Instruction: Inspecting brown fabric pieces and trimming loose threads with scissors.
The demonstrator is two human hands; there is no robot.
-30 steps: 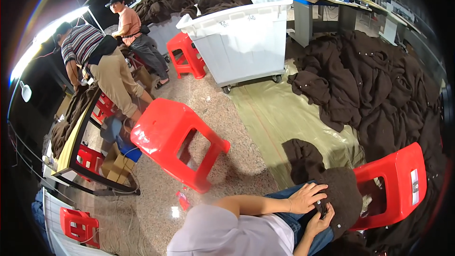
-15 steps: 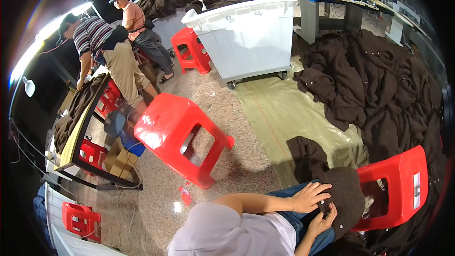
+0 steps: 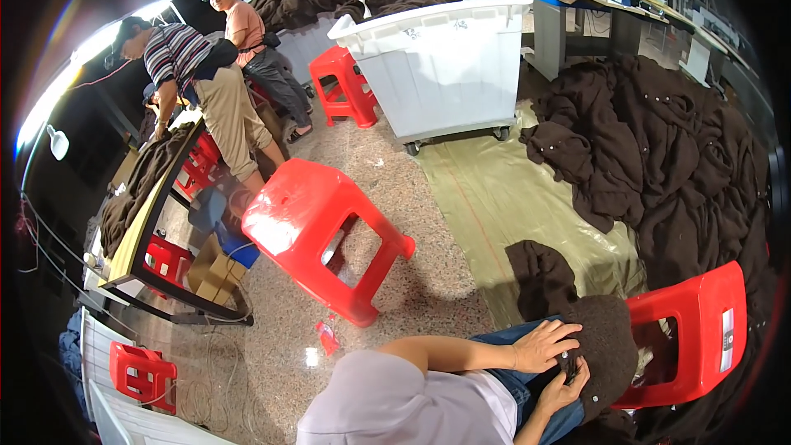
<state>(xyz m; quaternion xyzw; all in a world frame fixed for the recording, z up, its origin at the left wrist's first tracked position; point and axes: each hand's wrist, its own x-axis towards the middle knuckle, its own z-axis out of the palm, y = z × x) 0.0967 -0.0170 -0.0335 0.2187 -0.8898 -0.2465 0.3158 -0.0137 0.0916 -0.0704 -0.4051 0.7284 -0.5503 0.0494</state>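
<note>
A dark brown knit garment [image 3: 606, 342] with small pale buttons lies over my jeans-clad lap. My left hand [image 3: 544, 346] rests on its edge beside a pale button, its thumb and fingers closing on the cloth. Just below, my right hand [image 3: 565, 386] pinches a dark fold of the same edge between thumb and fingers. The two hands are close together, and the fold between them is partly hidden by the fingers. Part of a brown piece [image 3: 540, 276] hangs beyond my knees over the plastic sheet.
A red stool [image 3: 688, 334] stands right of my lap, another red stool [image 3: 317, 235] ahead. A heap of brown garments [image 3: 659, 148] lies on the plastic sheet [image 3: 461, 206]. A white wheeled bin [image 3: 437, 66] stands behind. People work at a table [image 3: 136, 251] on the left.
The view has shifted slightly, so the surroundings sit a little further right. Both hands keep their hold on the garment edge with barely any movement.
</note>
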